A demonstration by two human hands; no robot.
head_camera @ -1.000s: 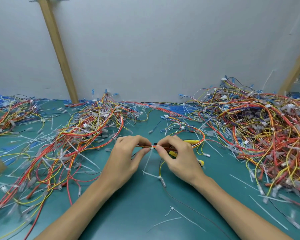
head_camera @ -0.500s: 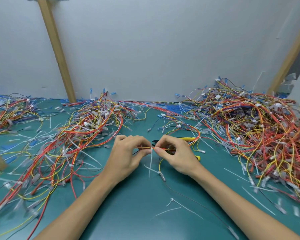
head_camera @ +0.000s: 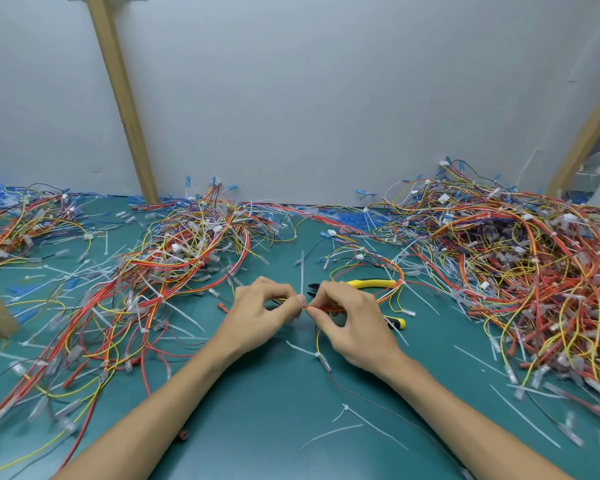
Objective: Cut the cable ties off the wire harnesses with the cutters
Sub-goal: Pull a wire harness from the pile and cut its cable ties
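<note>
Along the left edge of the worktop (head_camera: 257,420) I see a blurred heap of wires (head_camera: 160,268), cut off by the frame. Near the middle the left hand (head_camera: 262,315) pinches a thin red and yellow harness (head_camera: 323,308) between thumb and forefinger, a white cable tie (head_camera: 302,271) standing up from it. The right hand (head_camera: 355,325) pinches the same harness just beside, half hiding the yellow-handled cutters (head_camera: 371,283) lying behind it. A larger heap (head_camera: 520,265) crowds the right edge.

cutters (head_camera: 371,283): yellow handles, black jaws pointing left, lying flat on the counter (head_camera: 274,410).
wire harness (head_camera: 326,308): thin red-and-yellow strand, horizontal.
cable tie (head_camera: 302,271): white, tail upright.
</note>
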